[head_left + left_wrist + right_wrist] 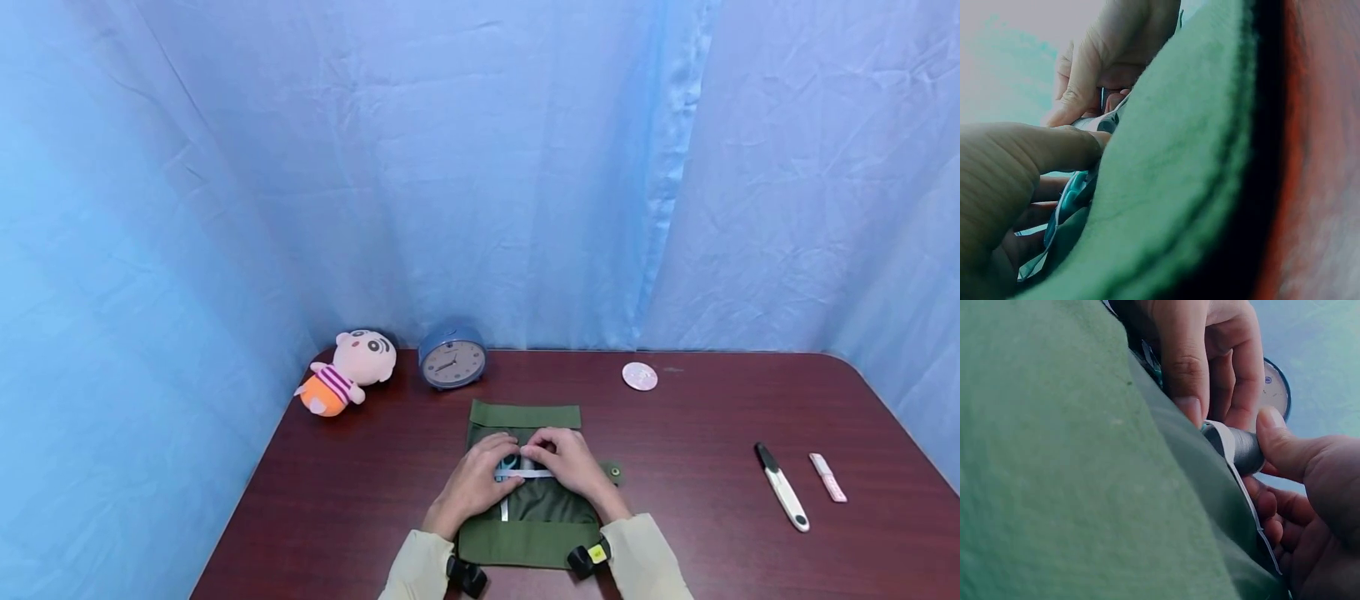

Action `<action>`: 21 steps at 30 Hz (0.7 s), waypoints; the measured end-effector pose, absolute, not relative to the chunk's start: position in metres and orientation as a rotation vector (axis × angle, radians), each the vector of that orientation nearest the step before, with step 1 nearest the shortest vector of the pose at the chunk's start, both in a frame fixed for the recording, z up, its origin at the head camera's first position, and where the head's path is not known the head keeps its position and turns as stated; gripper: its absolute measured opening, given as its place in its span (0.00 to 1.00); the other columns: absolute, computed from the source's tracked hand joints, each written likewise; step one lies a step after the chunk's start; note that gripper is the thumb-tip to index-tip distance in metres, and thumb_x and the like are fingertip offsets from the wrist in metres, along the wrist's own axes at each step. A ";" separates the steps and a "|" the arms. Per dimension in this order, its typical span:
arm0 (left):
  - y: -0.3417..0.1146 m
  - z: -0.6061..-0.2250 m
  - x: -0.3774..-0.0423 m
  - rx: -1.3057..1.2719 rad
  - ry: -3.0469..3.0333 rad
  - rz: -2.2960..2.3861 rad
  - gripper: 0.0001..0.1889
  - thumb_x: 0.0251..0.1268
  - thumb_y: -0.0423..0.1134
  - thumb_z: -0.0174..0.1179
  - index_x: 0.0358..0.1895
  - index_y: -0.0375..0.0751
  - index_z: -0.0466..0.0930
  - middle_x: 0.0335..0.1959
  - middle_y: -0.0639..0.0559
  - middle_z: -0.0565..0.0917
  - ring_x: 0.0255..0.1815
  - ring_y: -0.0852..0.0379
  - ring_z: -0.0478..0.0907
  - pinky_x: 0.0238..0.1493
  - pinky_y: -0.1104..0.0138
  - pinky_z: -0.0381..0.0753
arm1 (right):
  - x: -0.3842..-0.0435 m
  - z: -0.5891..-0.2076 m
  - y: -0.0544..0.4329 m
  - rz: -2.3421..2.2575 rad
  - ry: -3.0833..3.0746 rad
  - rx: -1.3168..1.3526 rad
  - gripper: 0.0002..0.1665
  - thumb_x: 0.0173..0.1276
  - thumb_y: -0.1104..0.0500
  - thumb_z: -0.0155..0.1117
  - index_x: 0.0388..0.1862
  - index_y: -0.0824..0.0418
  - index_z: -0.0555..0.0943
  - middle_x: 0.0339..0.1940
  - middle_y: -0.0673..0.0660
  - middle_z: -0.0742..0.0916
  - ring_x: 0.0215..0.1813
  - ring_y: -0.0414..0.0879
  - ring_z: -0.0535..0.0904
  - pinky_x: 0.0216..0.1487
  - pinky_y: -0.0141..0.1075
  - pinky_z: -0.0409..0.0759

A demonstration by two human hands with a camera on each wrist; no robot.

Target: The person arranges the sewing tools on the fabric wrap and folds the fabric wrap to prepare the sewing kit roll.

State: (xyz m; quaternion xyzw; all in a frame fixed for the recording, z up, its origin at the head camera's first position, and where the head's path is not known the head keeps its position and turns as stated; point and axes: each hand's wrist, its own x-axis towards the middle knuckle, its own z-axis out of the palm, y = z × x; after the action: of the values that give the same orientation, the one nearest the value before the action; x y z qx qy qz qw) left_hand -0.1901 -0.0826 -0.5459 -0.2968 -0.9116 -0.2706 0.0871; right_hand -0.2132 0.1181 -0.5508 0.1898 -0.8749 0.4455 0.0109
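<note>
A: Where does the grey spool (1247, 454) lie?
B: Between your hands, over the opened green pouch (528, 542), with the white band (534, 473) crossing one end of it.
A: Which hand is nearer?
B: Your right hand (567, 461); its thumb and fingers pinch the spool. Your left hand (476, 479) curls thumb and fingers about the band, just beside it.
A: And the long axis?
B: It crosses the band, pointing roughly away from your body. I judge any push should follow this line.

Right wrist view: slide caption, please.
Right hand pinches a gray cylinder partly under a white band, left hand alongside.
</note>
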 end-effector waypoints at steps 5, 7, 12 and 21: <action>-0.083 -0.549 -0.191 -0.871 -2.699 -0.849 0.17 0.59 0.42 0.72 0.51 0.43 0.85 0.56 0.48 0.86 0.64 0.50 0.79 0.68 0.60 0.78 | -0.214 -0.551 0.120 1.389 -2.756 0.598 0.08 0.71 0.52 0.65 0.35 0.53 0.87 0.31 0.49 0.87 0.29 0.29 0.73 0.33 0.26 0.72; -0.083 -0.550 -0.191 -0.860 -2.706 -0.868 0.17 0.60 0.42 0.72 0.51 0.43 0.85 0.57 0.48 0.86 0.65 0.50 0.79 0.69 0.60 0.77 | -0.214 -0.551 0.121 1.408 -2.762 0.618 0.08 0.72 0.53 0.64 0.37 0.54 0.87 0.32 0.50 0.88 0.30 0.29 0.74 0.34 0.26 0.73; -0.083 -0.551 -0.190 -0.840 -2.720 -0.910 0.17 0.60 0.42 0.72 0.51 0.43 0.85 0.58 0.48 0.85 0.66 0.50 0.78 0.70 0.59 0.76 | -0.215 -0.552 0.123 1.411 -2.757 0.655 0.08 0.72 0.56 0.63 0.37 0.55 0.88 0.34 0.51 0.89 0.32 0.29 0.75 0.35 0.26 0.74; -0.084 -0.555 -0.190 -0.836 -2.684 -0.968 0.18 0.58 0.42 0.73 0.51 0.43 0.85 0.58 0.48 0.85 0.66 0.50 0.78 0.69 0.59 0.77 | -0.214 -0.553 0.121 1.380 -2.760 0.654 0.07 0.72 0.55 0.63 0.35 0.53 0.86 0.33 0.50 0.88 0.31 0.29 0.74 0.35 0.27 0.73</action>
State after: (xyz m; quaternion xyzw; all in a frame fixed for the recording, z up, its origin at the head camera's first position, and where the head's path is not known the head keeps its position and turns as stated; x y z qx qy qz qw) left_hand -0.1905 -0.0844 -0.5548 -0.2803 -0.8995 -0.3245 0.0840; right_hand -0.2136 0.1210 -0.5526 0.2072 -0.8750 0.4376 -0.0066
